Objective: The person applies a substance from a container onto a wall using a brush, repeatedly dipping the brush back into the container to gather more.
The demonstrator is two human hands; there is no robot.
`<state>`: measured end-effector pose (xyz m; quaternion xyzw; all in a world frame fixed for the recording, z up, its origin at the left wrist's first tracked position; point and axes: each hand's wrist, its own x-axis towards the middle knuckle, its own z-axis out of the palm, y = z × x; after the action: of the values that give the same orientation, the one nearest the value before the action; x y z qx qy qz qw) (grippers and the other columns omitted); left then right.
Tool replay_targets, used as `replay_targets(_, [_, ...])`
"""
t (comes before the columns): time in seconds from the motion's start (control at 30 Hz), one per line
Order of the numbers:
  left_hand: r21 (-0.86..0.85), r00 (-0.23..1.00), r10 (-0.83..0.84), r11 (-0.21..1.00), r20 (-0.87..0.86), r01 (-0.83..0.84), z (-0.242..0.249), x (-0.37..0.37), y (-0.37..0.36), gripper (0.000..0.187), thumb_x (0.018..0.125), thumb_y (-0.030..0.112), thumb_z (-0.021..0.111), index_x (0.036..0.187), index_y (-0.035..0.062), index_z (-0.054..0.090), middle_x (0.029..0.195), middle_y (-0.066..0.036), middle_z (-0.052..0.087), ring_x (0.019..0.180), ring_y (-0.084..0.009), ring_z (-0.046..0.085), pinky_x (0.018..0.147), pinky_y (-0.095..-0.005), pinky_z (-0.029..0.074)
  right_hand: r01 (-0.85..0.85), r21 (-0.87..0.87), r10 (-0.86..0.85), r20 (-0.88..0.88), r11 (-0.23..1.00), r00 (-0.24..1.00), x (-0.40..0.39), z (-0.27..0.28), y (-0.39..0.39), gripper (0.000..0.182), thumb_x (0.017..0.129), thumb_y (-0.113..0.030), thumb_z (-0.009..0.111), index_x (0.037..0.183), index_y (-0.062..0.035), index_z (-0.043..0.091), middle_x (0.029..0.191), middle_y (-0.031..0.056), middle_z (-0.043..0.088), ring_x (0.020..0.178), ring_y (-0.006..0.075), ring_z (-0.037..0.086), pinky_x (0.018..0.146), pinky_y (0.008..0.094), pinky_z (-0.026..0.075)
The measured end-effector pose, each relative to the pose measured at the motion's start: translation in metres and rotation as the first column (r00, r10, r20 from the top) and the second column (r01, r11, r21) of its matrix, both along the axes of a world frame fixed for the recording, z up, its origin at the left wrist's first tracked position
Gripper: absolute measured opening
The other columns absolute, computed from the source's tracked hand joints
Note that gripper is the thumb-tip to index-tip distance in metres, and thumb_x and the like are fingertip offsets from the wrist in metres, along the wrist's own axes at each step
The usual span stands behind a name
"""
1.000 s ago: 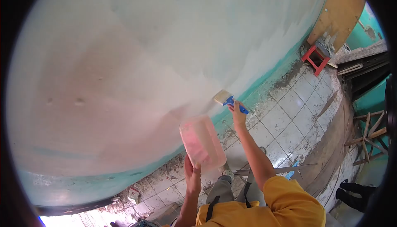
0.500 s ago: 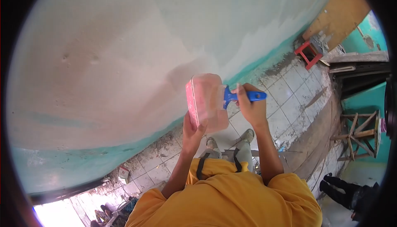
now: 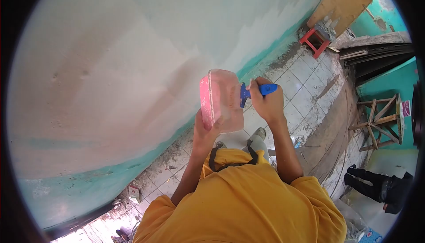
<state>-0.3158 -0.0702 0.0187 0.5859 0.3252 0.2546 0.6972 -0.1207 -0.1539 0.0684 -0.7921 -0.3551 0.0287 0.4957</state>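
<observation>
Brush (image 3: 245,95) has left the wall (image 3: 133,88) for the tub (image 3: 230,114) before me, whose side masks the bristles; my right hand (image 3: 271,106) grips the handle, my left hand (image 3: 206,134) clasps the tub. Near the wall's foot stands a red stool (image 3: 310,36); beyond the tiles (image 3: 305,81), a wooden stand (image 3: 384,120), a person in black (image 3: 375,184).

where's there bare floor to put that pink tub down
For the tub, the clearest patch is the white tiles between the right hand and the brown sheet, though grubby. The red stool stands beyond its far end. It is crowded by the stacked planks and wooden frame, and debris litters the foot of the wall.
</observation>
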Motion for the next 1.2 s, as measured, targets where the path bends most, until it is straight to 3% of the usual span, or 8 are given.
replay_targets(0.3, [-0.059,0.999,-0.034,0.998,0.037,0.036,0.001,0.039,-0.009,0.066,0.091,0.024,0.072,0.140,-0.0053,0.039,0.125,-0.012,0.055,0.111,-0.0156,0.055,0.093,-0.0304,0.047,0.078,0.010,-0.077,-0.094,0.997,0.993,0.042,0.006,-0.017,0.032,0.094,-0.021,0.056,0.069,-0.0017,0.058,0.067,0.0159,0.066,0.059,0.0355,0.063,0.054,0.0395,0.047])
replay_targets(0.73, [-0.058,0.996,0.089,0.994,-0.003,-0.089,-0.008,0.170,-0.081,0.065,0.093,0.033,0.070,0.138,-0.0047,0.042,0.123,-0.013,0.057,0.110,-0.0164,0.056,0.093,-0.0314,0.047,-0.034,0.077,0.038,-0.045,0.996,0.998,0.208,0.007,-0.052,0.031,0.094,-0.019,0.056,0.068,-0.0014,0.057,0.064,0.0158,0.065,0.057,0.0362,0.062,0.052,0.0407,0.045])
replay_targets(0.83, [-0.105,0.991,0.100,0.988,-0.087,-0.109,-0.006,0.193,-0.098,0.064,0.093,0.032,0.070,0.138,-0.0032,0.043,0.121,-0.011,0.057,0.107,-0.0158,0.056,0.090,-0.0313,0.048,-0.022,0.104,0.028,-0.055,0.994,0.998,0.246,-0.015,-0.061,0.031,0.094,-0.019,0.057,0.069,-0.0015,0.059,0.061,0.0153,0.063,0.054,0.0322,0.062,0.052,0.0395,0.045])
replay_targets(0.9, [-0.177,0.987,0.161,0.971,-0.029,-0.163,-0.022,0.206,-0.108,0.063,0.094,0.033,0.068,0.138,-0.0026,0.042,0.120,-0.009,0.057,0.106,-0.0156,0.056,0.089,-0.0308,0.048,0.039,0.117,-0.006,-0.265,0.992,0.964,0.271,-0.032,-0.064,0.034,0.097,-0.024,0.058,0.071,-0.0015,0.061,0.062,0.0122,0.064,0.054,0.0224,0.062,0.053,0.0341,0.046])
replay_targets(0.93, [-0.251,0.977,0.211,0.948,0.028,-0.198,-0.026,0.210,-0.111,0.062,0.094,0.034,0.067,0.139,-0.0020,0.042,0.120,-0.008,0.057,0.105,-0.0154,0.056,0.088,-0.0303,0.048,0.038,0.132,0.000,-0.278,0.990,0.960,0.281,-0.042,-0.063,0.034,0.097,-0.024,0.058,0.071,-0.0015,0.061,0.062,0.0122,0.064,0.054,0.0224,0.062,0.053,0.0341,0.046])
replay_targets(1.0, [-0.294,0.972,0.234,0.929,-0.010,-0.227,-0.028,0.211,-0.114,0.062,0.095,0.035,0.065,0.139,-0.0019,0.042,0.120,-0.007,0.057,0.105,-0.0152,0.056,0.088,-0.0304,0.048,0.098,0.310,0.078,-0.510,0.946,0.857,0.295,-0.063,-0.060,0.035,0.100,-0.030,0.057,0.081,-0.0013,0.064,0.069,0.0094,0.066,0.060,0.0140,0.062,0.055,0.0286,0.046])
replay_targets(1.1, [-0.323,0.969,0.240,0.914,-0.055,-0.245,-0.028,0.208,-0.113,0.063,0.097,0.037,0.061,0.142,-0.0015,0.040,0.123,-0.007,0.056,0.109,-0.0159,0.055,0.093,-0.0322,0.046,0.137,0.316,0.090,-0.608,0.939,0.789,0.299,-0.102,-0.049,0.035,0.101,-0.033,0.056,0.090,-0.0008,0.063,0.079,0.0090,0.068,0.067,0.0127,0.064,0.057,0.0259,0.048])
replay_targets(1.2, [-0.325,0.959,0.282,0.909,0.016,-0.261,-0.037,0.197,-0.105,0.070,0.097,0.037,0.061,0.148,-0.0010,0.032,0.138,-0.012,0.049,0.126,-0.0203,0.049,0.102,-0.0351,0.042,0.160,0.371,0.153,-0.683,0.915,0.714,0.291,-0.146,-0.026,0.033,0.101,-0.031,0.055,0.101,-0.0001,0.065,0.086,0.0105,0.070,0.072,0.0148,0.066,0.065,0.0271,0.052])
